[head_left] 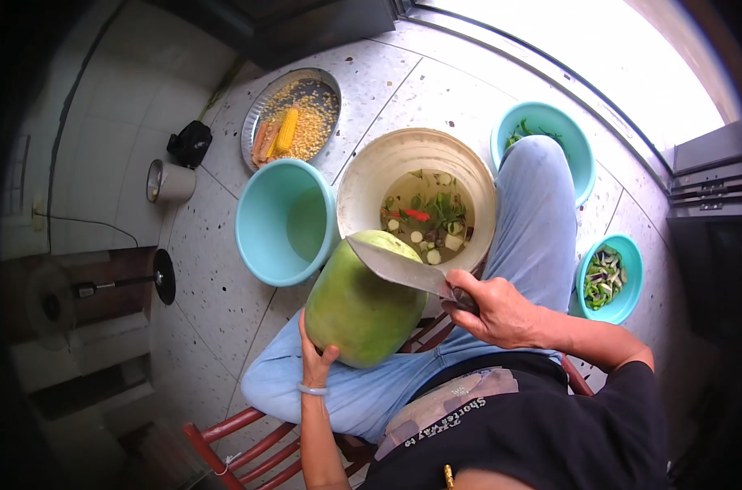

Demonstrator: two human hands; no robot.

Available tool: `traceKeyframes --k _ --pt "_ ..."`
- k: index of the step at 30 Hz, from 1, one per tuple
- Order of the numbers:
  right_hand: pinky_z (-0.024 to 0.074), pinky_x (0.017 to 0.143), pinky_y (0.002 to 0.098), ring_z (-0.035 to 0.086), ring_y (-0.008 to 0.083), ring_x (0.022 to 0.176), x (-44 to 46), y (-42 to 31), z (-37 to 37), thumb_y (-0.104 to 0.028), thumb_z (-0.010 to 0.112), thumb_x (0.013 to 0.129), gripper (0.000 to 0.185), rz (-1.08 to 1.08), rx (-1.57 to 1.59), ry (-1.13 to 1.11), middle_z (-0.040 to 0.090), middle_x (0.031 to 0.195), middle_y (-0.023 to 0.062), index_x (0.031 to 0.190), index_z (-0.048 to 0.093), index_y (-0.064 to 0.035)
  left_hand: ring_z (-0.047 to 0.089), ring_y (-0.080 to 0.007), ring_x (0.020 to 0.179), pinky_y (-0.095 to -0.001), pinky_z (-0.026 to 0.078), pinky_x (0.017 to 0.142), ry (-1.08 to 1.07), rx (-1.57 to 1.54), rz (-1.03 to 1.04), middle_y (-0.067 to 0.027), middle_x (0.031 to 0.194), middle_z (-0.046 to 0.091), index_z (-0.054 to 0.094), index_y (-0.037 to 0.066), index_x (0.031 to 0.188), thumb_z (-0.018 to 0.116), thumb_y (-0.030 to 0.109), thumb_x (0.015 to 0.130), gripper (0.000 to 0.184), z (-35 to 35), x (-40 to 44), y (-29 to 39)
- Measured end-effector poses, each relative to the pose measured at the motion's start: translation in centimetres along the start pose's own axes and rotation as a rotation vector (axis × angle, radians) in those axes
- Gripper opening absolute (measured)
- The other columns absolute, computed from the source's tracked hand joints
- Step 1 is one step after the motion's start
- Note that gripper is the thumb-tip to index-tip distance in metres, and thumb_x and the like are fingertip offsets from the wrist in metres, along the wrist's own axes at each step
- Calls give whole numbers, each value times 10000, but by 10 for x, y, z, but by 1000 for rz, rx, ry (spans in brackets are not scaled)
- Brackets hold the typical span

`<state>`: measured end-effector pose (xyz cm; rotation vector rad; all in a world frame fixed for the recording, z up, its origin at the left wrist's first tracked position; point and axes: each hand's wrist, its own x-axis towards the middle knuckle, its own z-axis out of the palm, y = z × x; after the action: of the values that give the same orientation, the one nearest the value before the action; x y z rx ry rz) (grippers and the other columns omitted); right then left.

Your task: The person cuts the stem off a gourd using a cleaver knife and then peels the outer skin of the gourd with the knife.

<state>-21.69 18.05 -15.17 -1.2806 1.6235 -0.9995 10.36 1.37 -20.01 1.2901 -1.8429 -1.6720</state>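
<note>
A large green winter melon (359, 314) rests tilted on my lap, its far end over the rim of a white bucket (367, 175). My left hand (315, 359) supports it from the lower left, fingers along its side and thumb on its near end. In my right hand (493, 310) is a knife (399, 269) with a broad blade, gripped by its dark handle. The blade lies across the melon's upper end, pointing left. Whether it cuts into the skin I cannot tell. Inside the bucket, murky water (399, 192) holds vegetable scraps and a red piece.
A teal bucket (257, 220) stands left of the white one. Behind it, a metal tray (253, 122) holds corn kernels and cobs. To the right are a teal basin (583, 155) with greens and a smaller bowl (632, 286) of cut vegetables. A fan (61, 302) stands far left.
</note>
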Motion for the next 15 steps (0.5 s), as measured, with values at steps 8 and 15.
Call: traceKeyframes --k 8,15 --pt "487 602 534 624 467 721 -3 -4 8 -163 610 881 326 78 -60 -47 621 720 236 1100 393 -57 404 -289 1315 -402 353 1084 16 -18 22 -172 1423 382 199 -5 1483 762 728 623 1262 3 2 1" --pt "481 609 545 614 480 724 -1 -4 15 -149 616 869 367 103 -103 -54 607 701 242 1122 368 -50 413 -290 1304 -405 356 1080 14 -15 37 -175 1414 392 191 -6 1483 774 714 622 1264 3 2 -1"
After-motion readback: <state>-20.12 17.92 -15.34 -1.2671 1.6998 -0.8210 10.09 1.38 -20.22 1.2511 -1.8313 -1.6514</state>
